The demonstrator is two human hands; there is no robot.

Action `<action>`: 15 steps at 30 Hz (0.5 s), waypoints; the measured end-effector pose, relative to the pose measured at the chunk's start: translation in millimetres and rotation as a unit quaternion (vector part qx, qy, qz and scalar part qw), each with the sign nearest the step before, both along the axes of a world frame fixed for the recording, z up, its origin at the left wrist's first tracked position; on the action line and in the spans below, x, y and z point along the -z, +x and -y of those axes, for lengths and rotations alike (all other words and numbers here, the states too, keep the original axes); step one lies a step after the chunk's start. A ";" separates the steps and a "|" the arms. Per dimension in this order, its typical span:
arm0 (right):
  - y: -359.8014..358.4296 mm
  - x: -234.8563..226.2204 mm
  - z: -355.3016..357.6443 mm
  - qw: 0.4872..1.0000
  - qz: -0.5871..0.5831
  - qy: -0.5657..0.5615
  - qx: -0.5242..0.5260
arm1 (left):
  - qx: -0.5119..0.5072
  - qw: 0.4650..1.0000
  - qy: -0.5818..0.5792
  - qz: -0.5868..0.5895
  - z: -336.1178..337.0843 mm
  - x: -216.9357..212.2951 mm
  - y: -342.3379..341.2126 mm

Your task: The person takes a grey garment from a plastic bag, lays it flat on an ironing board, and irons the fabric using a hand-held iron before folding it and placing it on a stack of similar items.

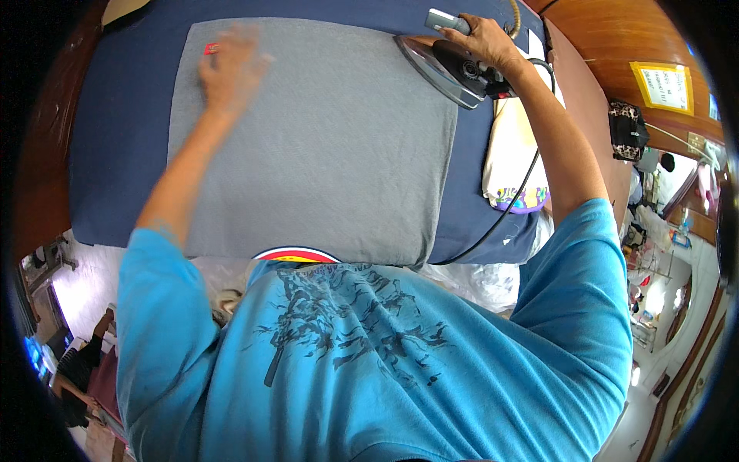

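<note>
While right hand (483,40) grips iron (456,65), elbow bent, blurred left hand (229,73) is outstretched, fingers open, cloth (331,146) beneath.

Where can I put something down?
Left of the grey cloth, the navy cover is bare; so is the cloth's middle, between left hand and iron. It's crowded on the right: right hand, iron, black cord, pale cloth.

Our right hand (488,43) grips an iron (456,68) at the far right corner of a gray cloth (323,146) spread over the navy surface (119,146). Our left hand (229,73), blurred, is at the far left corner beside a small red tag (211,48); we cannot tell whether it touches. To the right we see a cream cloth (506,146) with a purple edge, a black cord (530,169) crossing it.
</note>
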State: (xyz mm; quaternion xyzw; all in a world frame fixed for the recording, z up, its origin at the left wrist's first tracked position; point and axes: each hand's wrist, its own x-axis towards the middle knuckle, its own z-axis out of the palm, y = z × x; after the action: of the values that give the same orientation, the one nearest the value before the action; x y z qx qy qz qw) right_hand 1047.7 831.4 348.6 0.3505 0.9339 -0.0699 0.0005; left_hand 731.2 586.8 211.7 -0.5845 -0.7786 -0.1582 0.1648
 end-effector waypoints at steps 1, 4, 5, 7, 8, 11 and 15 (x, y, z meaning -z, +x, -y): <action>3.5 1.0 1.0 1.000 -0.010 -0.012 -0.010 | 0.131 0.982 0.001 0.140 17.5 -1.1 42.7; 4.7 -4.1 13.6 0.998 -0.028 -0.020 -0.050 | 0.354 0.907 -0.185 0.129 74.4 -25.9 193.3; -1.3 2.8 13.8 0.994 -0.041 -0.007 -0.104 | 0.428 0.862 -0.224 0.152 90.6 -25.2 227.5; -16.7 13.3 20.1 0.975 -0.069 0.025 -0.209 | 0.518 0.806 -0.247 0.144 109.7 -32.6 276.0; -38.8 -2.7 47.5 0.978 -0.021 -0.006 -0.207 | 0.513 0.810 -0.245 0.142 115.3 -29.3 293.1; -85.2 -23.5 105.9 0.979 0.058 -0.049 -0.190 | 0.518 0.813 -0.238 0.123 125.6 -25.3 327.5; -93.3 -14.8 145.3 0.977 0.037 -0.085 -0.190 | 0.504 0.826 -0.233 0.102 130.9 -25.7 341.7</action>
State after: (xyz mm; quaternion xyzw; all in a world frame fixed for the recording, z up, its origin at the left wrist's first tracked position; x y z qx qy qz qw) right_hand 954.4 686.1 363.4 0.1673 0.9735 -0.1351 0.0780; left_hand 1072.9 455.9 237.4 -0.8971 -0.4019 -0.0918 -0.1590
